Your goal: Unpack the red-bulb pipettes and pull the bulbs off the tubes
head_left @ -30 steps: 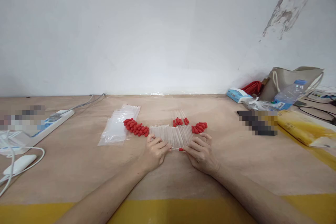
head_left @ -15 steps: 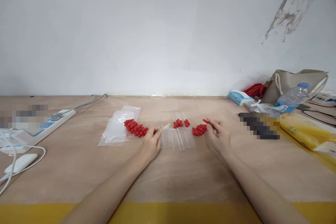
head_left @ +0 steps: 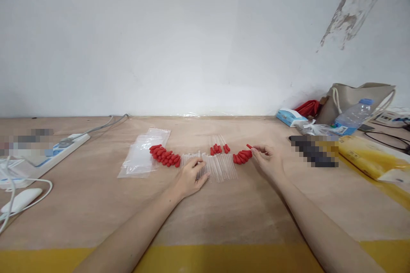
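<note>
A row of clear thin tubes [head_left: 221, 167] lies in the middle of the table. My left hand [head_left: 191, 177] rests over the left part of these tubes, thumb and fingers apart, holding nothing that I can see. Between thumb and fingertips, my right hand [head_left: 269, 161] pinches a red rubber bulb [head_left: 249, 146]. Just left of that hand sits a small cluster of red bulbs [head_left: 242, 157]. A larger heap of red bulbs [head_left: 165, 156] lies left of the tubes. Behind the row are several tubes fitted with red bulbs [head_left: 218, 149].
Clear plastic bags [head_left: 137, 160] lie flat at left. Farther left are a power strip [head_left: 72, 145] and a white charger [head_left: 22, 199] with cables. At right stand a tissue pack [head_left: 291, 117], a water bottle [head_left: 354, 117], a grey bag [head_left: 355, 91] and a yellow package [head_left: 368, 158].
My left hand has spread its fingers and shifted slightly right and down over the tubes. My right hand still holds the red bulb, nearly in place. The view has shifted slightly.
</note>
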The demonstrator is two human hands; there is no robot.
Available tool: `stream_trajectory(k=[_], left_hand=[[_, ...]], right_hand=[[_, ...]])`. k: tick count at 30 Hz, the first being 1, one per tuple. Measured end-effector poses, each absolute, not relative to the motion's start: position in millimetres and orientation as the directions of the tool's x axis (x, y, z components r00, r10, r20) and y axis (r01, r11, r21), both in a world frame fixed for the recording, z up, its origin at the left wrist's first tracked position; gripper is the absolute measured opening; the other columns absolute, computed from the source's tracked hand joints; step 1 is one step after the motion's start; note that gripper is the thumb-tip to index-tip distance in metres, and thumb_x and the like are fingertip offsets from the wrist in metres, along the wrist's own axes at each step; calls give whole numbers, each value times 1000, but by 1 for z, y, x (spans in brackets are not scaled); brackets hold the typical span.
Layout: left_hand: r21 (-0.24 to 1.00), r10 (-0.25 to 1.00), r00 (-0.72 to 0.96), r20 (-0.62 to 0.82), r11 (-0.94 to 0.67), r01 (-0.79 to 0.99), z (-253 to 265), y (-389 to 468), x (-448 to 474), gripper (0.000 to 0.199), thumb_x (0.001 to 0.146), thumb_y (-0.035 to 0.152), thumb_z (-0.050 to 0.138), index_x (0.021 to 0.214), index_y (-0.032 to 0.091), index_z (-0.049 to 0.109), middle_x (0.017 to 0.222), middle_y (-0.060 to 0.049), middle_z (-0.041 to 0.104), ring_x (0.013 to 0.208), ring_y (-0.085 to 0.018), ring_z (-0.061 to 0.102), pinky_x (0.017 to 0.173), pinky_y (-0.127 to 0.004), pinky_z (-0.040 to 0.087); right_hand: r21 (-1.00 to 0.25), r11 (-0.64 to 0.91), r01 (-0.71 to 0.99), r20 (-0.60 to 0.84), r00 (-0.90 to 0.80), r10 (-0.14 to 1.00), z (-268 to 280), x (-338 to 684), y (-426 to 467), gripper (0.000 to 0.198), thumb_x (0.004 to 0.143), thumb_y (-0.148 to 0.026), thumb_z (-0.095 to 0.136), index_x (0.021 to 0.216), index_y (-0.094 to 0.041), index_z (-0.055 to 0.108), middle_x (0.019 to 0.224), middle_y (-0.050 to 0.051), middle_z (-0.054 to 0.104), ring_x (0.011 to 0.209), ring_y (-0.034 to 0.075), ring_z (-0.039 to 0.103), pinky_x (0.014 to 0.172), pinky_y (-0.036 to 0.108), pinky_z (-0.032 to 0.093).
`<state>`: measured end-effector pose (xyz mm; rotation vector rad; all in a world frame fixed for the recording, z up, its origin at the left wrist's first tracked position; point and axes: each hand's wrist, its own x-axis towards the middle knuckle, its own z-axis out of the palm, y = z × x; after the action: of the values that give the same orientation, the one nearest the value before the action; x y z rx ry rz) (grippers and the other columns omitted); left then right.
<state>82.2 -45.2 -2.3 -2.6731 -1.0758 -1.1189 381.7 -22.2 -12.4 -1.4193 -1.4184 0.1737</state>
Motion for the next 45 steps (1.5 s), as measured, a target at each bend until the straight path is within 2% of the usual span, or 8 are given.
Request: stream_trajectory(k=[3,7,16,25,34,38,41,45], left_hand=[[151,581,507,637,-739,657,2,-50,82,33,78,38,55,103,17,59,103,-9,56,93,-22,51,80,-36,43],[117,604,502,619,-703,702,7,-54,81,31,79,40,53,101,20,61,103,-8,57,96,-23,50,80,-38,40],[132,623,504,598,-697,705,4,-54,78,30,80,40,52,102,21,61,107,-9,57,103,-24,48,90,-43,34],[129,634,517,575,-694,709,2,-52,77,35,79,40,54,109,21,57,110,-10,57,112,-26,45,99,-51,27],[120,652,546,527,-693,711,5,-56,74,54,75,50,54,120,21,49,123,-12,51,120,-28,39,103,-54,16],[86,645,590,486,-707,701,8,-56,67,68,69,59,56,125,21,45,127,-14,47,122,-31,36,103,-57,12],[72,653,585,482,-695,716,8,-54,64,66,71,60,54,124,21,45,126,-13,48,121,-31,37,102,-58,11],[68,672,560,485,-668,741,5,-52,63,57,77,56,49,122,22,47,124,-12,50,122,-29,37,103,-56,12]], right_hand=[[-762,253,597,526,340,780,-14,384,-19,43,69,-54,55,86,-16,65,86,9,65,79,19,55,71,31,42],[-874,161,458,371,415,831,-22,391,-5,52,66,-59,53,86,-12,63,77,10,66,65,17,57,59,28,43],[-871,113,478,260,253,932,-26,396,24,25,61,-45,62,66,-21,68,60,1,66,62,17,59,60,27,44],[-848,90,523,212,179,961,-23,402,32,33,71,-46,49,66,-18,67,57,1,63,58,16,57,54,26,43],[-719,-46,694,109,179,978,7,395,54,29,68,-42,57,58,-16,64,52,3,60,52,16,55,52,26,40],[-625,-45,779,95,133,986,22,368,60,20,58,-37,65,50,-19,62,44,0,56,49,15,53,52,26,38],[-569,-14,822,95,83,992,25,344,63,20,53,-34,68,44,-19,58,38,0,52,46,14,52,51,27,38],[-520,-4,854,92,61,994,23,321,64,26,54,-35,68,40,-19,53,33,1,46,45,17,52,50,30,38]])
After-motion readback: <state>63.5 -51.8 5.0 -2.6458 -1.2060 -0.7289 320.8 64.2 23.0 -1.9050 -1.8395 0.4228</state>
